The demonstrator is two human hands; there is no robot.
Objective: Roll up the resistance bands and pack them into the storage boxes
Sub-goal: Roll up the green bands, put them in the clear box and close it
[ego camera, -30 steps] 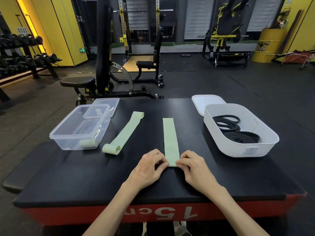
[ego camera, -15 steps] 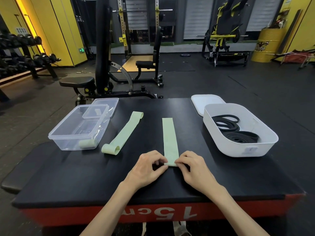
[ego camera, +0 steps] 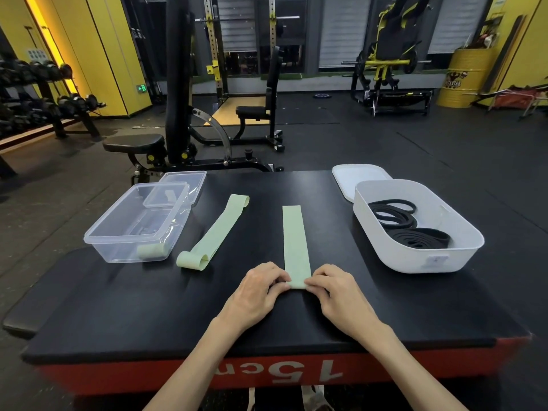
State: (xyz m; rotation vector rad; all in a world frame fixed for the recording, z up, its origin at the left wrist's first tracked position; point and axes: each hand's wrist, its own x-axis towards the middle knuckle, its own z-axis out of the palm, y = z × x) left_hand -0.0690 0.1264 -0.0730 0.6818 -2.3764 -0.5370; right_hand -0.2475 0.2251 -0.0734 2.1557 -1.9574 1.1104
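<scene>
A flat pale green resistance band (ego camera: 294, 241) lies straight along the middle of the black platform (ego camera: 267, 318). My left hand (ego camera: 261, 289) and my right hand (ego camera: 338, 289) pinch its near end from either side, where a small roll has formed. A second green band (ego camera: 215, 232) lies diagonally to the left, its ends curled. A rolled green band (ego camera: 149, 250) sits in the clear plastic box (ego camera: 118, 244) at the left. The white tub (ego camera: 427, 259) at the right holds coiled black bands (ego camera: 412, 229).
A clear lid (ego camera: 189, 180) lies behind the clear box and a white lid (ego camera: 353, 176) behind the tub. The platform's red front edge (ego camera: 415, 369) is near me. Weight benches (ego camera: 178, 143) stand beyond the platform, a dumbbell rack (ego camera: 35, 99) far left.
The near end of the middle band has been turned over a little further into a small roll. Both hands have edged slightly forward with it.
</scene>
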